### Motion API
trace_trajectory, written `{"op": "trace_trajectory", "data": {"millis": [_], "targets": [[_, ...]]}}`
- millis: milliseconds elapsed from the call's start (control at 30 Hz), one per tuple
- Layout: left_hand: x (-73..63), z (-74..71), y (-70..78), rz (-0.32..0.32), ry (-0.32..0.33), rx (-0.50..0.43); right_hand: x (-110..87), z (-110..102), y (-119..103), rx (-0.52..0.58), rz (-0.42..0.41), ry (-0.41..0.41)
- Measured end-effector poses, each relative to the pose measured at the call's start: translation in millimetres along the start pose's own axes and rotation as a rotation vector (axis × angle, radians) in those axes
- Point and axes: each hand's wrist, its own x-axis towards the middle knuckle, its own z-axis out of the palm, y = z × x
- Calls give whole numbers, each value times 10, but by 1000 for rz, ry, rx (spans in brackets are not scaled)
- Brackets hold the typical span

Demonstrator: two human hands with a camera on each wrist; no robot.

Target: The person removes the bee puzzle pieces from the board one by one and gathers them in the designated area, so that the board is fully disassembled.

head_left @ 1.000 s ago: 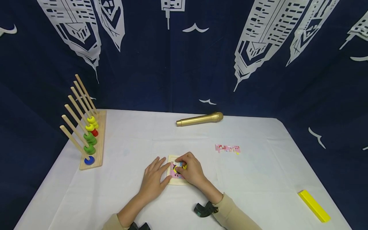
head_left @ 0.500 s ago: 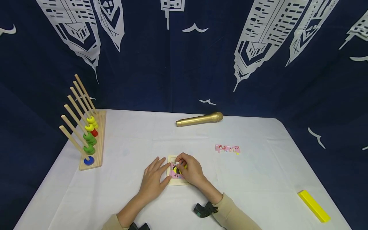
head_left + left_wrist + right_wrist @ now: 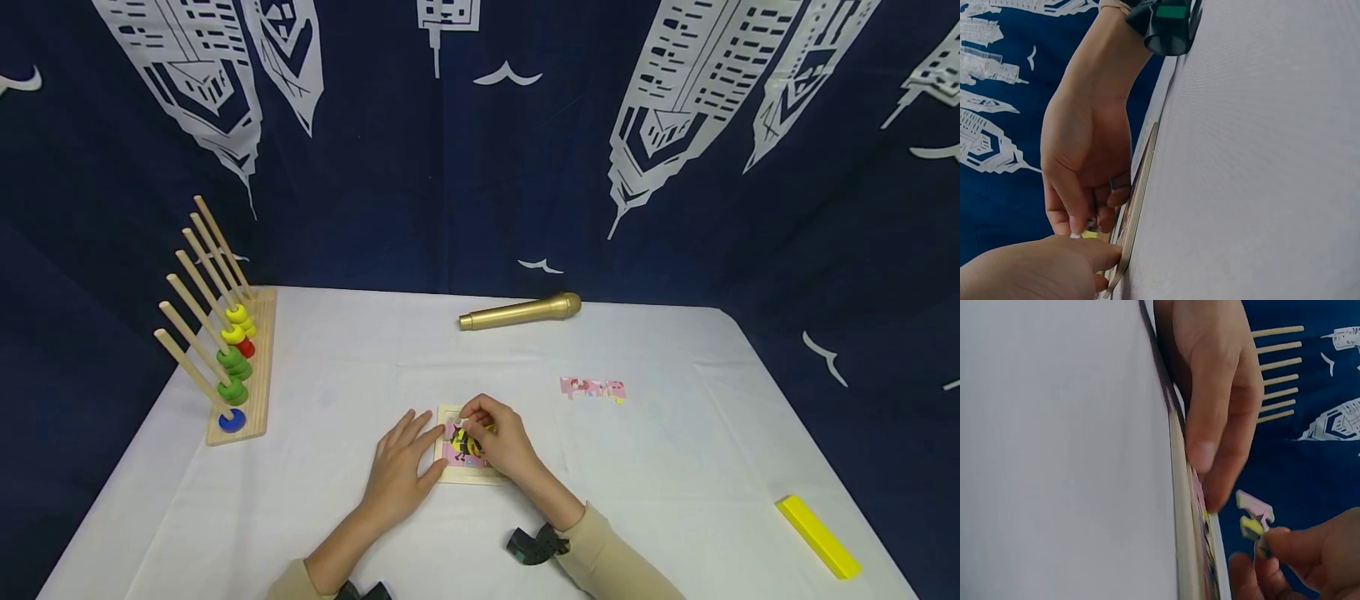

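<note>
A small jigsaw puzzle with a bee on pink [image 3: 459, 450] lies in a pale wooden frame [image 3: 468, 478] at the front middle of the table. My left hand [image 3: 401, 473] rests at the frame's left side, fingers spread and fairly straight, fingertips along its edge. Over the upper right of the puzzle, my right hand [image 3: 504, 440] pinches a pink and yellow jigsaw piece [image 3: 1254, 506] between thumb and fingers. The right wrist view shows this piece raised off the frame and tilted. In the head view my right fingers mostly hide it, along with the puzzle's right part.
Loose pink jigsaw pieces [image 3: 592, 388] lie in a row to the right, behind the frame. A gold microphone [image 3: 520, 312] is at the back. On the left stands a wooden peg rack [image 3: 258, 367] with coloured rings; a yellow bar [image 3: 819, 537] lies at the front right.
My right hand has shifted slightly right, and its thumb has moved back, uncovering more of the bee picture. My left hand stays in place on the frame.
</note>
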Motion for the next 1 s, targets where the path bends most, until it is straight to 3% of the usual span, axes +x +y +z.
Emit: {"op": "trace_trajectory", "data": {"millis": [233, 733, 1000], "targets": [[2, 24, 10, -6, -6, -1, 59, -280, -52, 134, 102, 35], [-9, 29, -1, -5, 12, -18, -7, -1163, 390, -4, 209, 191], [-6, 31, -6, -9, 12, -21, -61, -1421, 561, -108, 249, 240]]}}
